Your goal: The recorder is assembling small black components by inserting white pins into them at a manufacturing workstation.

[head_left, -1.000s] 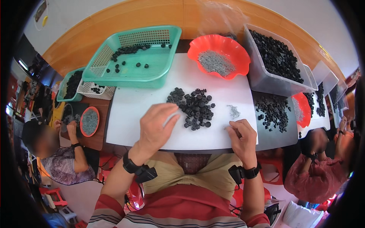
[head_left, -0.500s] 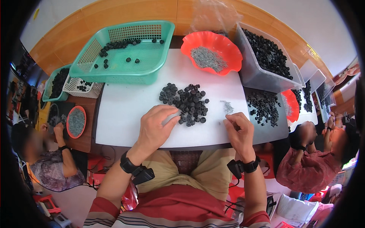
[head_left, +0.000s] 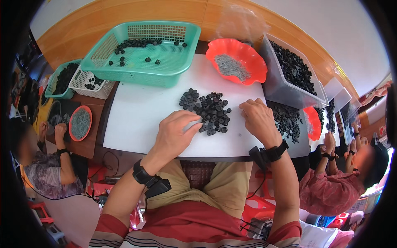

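Small black knob-like parts (head_left: 213, 110) lie heaped on the white work surface (head_left: 136, 128) in front of me. My left hand (head_left: 175, 130) is at the near left side of this heap. Its thumb and index finger curve towards each other with a pale gap between them, and I see nothing held there. Right of the heap is my right hand (head_left: 262, 122), bent down with thumb and index fingertips drawn together. Whatever they pinch is too small or hidden. One tiny bit (head_left: 239, 134) lies by itself near that hand.
Behind stand a green basket (head_left: 165, 78) with scattered black parts and a red scalloped bowl (head_left: 258, 74) of thin metal pins. A clear bin (head_left: 291, 97) full of black parts is at the right, above a dark tray (head_left: 304, 144). People work on both sides.
My right hand has moved up and away from me, now covering the place where a small pile of pins lay. My left hand shifted slightly towards the heap. The view has turned a little.
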`<state>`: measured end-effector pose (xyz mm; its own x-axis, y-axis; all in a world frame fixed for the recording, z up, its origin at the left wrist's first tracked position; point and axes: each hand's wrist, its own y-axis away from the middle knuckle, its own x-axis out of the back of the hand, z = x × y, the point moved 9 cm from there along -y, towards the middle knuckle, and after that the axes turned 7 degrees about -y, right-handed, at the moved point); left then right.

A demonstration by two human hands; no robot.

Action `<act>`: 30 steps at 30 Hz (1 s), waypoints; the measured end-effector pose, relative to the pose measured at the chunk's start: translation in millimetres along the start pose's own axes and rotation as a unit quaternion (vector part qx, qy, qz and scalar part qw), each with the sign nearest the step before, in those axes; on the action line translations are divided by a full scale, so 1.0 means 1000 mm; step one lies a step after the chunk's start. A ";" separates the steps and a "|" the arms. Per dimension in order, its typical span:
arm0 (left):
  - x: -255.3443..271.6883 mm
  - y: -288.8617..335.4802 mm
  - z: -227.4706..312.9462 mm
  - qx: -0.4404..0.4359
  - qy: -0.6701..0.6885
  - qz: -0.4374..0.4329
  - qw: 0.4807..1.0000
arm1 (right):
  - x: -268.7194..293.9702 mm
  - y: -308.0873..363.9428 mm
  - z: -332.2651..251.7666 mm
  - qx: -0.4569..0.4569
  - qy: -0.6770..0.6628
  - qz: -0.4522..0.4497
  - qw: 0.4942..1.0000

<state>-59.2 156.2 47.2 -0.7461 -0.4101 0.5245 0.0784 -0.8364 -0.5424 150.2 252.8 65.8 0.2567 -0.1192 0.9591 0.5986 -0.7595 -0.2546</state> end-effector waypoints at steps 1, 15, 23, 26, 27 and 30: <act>0.000 0.000 0.000 0.002 -0.002 -0.002 1.000 | -0.004 -0.001 0.000 0.003 0.013 -0.016 1.000; -0.002 0.001 0.000 -0.002 -0.009 -0.004 1.000 | 0.011 0.016 0.001 0.029 -0.074 0.054 0.995; -0.006 0.006 0.035 -0.115 -0.076 0.013 0.990 | 0.032 0.047 -0.005 0.002 -0.240 0.149 0.959; -0.019 0.006 0.066 -0.161 -0.080 -0.002 0.984 | 0.031 0.062 -0.007 -0.042 -0.340 0.161 0.926; -0.023 0.004 0.071 -0.163 -0.082 -0.003 0.983 | 0.030 0.067 -0.010 -0.042 -0.342 0.164 0.924; -0.041 0.002 0.082 -0.197 -0.130 -0.018 0.972 | 0.022 0.081 -0.011 -0.063 -0.405 0.167 0.897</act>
<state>25.4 141.7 78.8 -0.5469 -0.5049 0.6678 -0.2409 -0.6690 -0.7031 195.9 181.9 67.4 0.9031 0.1105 0.4150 0.3079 -0.8403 -0.4462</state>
